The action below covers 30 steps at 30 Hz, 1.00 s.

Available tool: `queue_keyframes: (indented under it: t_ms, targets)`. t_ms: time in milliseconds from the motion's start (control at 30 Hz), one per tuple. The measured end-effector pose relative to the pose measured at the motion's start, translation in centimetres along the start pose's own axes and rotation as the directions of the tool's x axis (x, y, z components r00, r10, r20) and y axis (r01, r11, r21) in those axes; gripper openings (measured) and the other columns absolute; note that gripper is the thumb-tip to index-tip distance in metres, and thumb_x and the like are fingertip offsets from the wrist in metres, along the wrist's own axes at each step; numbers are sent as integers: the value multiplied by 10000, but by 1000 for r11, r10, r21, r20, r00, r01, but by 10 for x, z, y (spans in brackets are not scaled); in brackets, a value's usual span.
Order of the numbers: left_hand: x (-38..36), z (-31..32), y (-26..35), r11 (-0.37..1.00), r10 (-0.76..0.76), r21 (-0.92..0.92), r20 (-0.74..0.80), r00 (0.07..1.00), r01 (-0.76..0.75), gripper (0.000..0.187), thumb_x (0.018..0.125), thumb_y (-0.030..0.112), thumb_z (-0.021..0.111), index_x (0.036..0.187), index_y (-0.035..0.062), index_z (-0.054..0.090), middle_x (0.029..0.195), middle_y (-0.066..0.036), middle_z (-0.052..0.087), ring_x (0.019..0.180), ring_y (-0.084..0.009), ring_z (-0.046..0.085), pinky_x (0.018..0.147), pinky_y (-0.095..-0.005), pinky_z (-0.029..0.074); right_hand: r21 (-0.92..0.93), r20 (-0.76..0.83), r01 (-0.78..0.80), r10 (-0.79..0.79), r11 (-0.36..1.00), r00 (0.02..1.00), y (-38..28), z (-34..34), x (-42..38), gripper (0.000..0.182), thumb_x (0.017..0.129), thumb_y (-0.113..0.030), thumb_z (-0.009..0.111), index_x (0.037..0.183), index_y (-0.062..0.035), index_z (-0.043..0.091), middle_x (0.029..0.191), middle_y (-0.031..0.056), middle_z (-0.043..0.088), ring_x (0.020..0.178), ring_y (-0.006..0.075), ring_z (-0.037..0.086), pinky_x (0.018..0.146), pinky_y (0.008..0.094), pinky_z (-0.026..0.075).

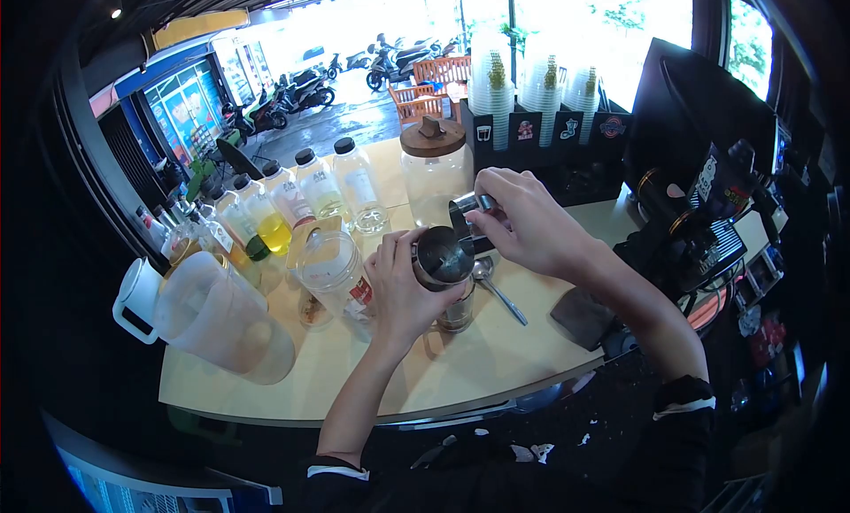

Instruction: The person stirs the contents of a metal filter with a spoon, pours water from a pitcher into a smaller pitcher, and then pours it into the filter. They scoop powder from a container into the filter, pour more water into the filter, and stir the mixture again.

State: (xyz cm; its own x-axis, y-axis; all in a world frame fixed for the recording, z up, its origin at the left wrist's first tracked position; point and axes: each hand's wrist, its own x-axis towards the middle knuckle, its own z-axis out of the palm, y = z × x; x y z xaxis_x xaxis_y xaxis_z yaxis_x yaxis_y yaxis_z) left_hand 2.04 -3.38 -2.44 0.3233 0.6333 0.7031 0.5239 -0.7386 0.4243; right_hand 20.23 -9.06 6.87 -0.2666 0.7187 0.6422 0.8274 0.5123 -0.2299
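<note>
My left hand (pixel 403 287) is wrapped round a metal cup (pixel 444 256), whose open top faces me and shows something clear and shiny inside. In my right hand (pixel 522 216) is a small metal jigger (pixel 462 214), held by its side and tilted at the cup's rim. Just below the cup, partly hidden by it, a glass (pixel 457 313) stands on the counter (pixel 531 354). A metal spoon (pixel 501 292) lies to the right of the glass. Close to my left hand is a clear plastic jar (pixel 335 270) with a red label.
Capped bottles (pixel 358 187) line the counter's left and back. A big plastic pitcher (pixel 221 318) stands front left. Behind my hands is a wood-lidded glass jar (pixel 436 172). Cup stacks (pixel 490 97) fill a black holder; a dark cloth (pixel 580 316) and coffee machine (pixel 682 221) are right.
</note>
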Motion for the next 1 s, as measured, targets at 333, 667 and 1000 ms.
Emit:
queue_keyframes:
  t_ms: [333,667,1000]
  targets:
    - [4,2,-13,989,-30,-142,50,998,37,770,524,321,888,1135,-7,553,1049,-123,572,945,-245,596,844,-363,487,339,-9,-200,216,919,976,-1,2,-1,222,848,-96,659,864,42,486,768,172,554,663,288,589,623,383,465]
    - [8,-3,-13,963,-126,-215,166,978,161,785,532,355,888,1145,-30,585,1096,-149,594,990,-254,626,809,-361,537,653,-63,-307,453,692,889,25,10,-23,158,912,-93,612,872,9,499,745,24,571,678,16,505,566,214,458]
    - [11,2,-22,942,-144,-259,260,955,212,813,542,380,886,1175,-16,565,1129,-153,589,1037,-267,607,860,-378,508,866,-106,-279,699,414,708,100,54,-102,180,943,-137,584,818,-78,470,694,-47,482,626,19,423,561,196,352]
